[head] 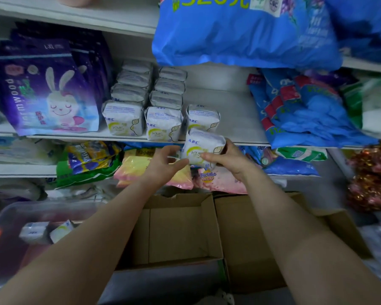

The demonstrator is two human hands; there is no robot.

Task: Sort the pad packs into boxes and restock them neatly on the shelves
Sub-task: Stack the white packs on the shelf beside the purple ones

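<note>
Both forearms reach forward and up toward the middle shelf [233, 111]. The right hand [226, 158] grips a white pad pack [201, 148], thumb curled over its lower front and fingers wrapped round its right side, holding it just below the shelf's front edge. The left hand [163, 160] sits just beside the pack on its left, fingers loosely curved and spread; whether its fingertips touch the wrapper I cannot tell.

Below the arms stands an open cardboard box [183, 230] with its flaps up, and its inside looks bare. A second cardboard box [251, 238] adjoins it on the right. On the left, a clear plastic tub [13, 219] holds two small white packs [46, 232].

The held pack is white and soft-wrapped, printed with blue "ABC" letters and a yellow-green crescent with "KMS". Matching packs [141, 100] stand on the shelf in two rows running back, and one more pack [202, 117] stands alone at the front, right behind the held one.
</note>
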